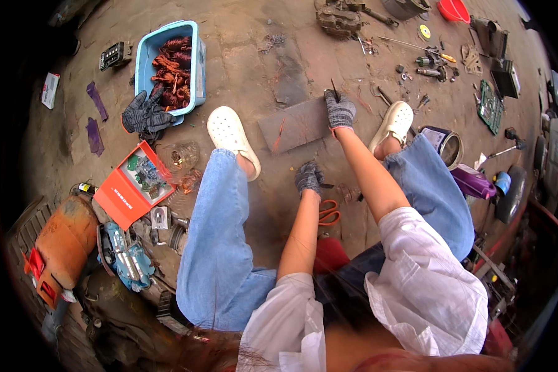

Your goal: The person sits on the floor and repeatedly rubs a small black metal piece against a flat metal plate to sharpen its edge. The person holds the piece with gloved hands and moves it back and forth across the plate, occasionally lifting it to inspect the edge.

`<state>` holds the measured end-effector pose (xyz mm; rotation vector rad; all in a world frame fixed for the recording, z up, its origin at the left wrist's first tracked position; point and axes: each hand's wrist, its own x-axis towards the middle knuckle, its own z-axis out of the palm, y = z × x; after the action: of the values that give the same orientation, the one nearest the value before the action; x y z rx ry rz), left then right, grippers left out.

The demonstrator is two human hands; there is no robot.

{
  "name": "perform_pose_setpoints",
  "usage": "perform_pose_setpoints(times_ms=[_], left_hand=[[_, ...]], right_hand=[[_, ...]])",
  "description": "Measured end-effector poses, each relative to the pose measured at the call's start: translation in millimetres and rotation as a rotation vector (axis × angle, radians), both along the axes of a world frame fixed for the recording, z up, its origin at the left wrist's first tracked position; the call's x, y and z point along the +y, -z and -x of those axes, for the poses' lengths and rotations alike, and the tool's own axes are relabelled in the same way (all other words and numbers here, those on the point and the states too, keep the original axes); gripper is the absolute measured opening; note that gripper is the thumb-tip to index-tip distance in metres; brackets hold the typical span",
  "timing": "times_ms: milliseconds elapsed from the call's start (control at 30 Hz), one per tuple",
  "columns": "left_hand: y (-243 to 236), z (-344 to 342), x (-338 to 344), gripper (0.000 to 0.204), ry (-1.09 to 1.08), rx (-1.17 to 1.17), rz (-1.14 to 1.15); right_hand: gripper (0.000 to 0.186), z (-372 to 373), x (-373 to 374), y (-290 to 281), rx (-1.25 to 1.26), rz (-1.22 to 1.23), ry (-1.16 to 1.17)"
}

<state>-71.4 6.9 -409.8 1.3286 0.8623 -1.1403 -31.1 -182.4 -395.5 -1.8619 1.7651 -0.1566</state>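
My right hand (340, 111), in a dark knit glove, is closed on a thin dark tool, pointing up, at the upper right end of a flat grey board (297, 124). Fine copper strands (279, 134) lie across the board. My left hand (309, 178), also gloved, is lower down near the ground, its fingers curled by a short dark object; what it holds is unclear. Orange-handled scissors (328, 214) lie just below it, partly hidden by my forearm.
A blue tub (193, 68) holds copper coils, with spare gloves (145, 115) at its corner. An open orange box (119, 195) of electronic parts and a rusty cylinder (65, 242) are left. Scattered tools, a green circuit board (488, 108) and a can (446, 146) lie right.
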Motion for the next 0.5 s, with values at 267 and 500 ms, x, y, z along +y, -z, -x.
perform_pose_setpoints(times_ms=[267,500], left_hand=[[64,1,28,0.013,0.414,-0.493,-0.004],[46,3,34,0.038,0.035,0.023,-0.019]], right_hand=[[0.028,21,69,42,-0.495,-0.124,0.045],[0.028,58,102,6,-0.442,-0.177,0.222]])
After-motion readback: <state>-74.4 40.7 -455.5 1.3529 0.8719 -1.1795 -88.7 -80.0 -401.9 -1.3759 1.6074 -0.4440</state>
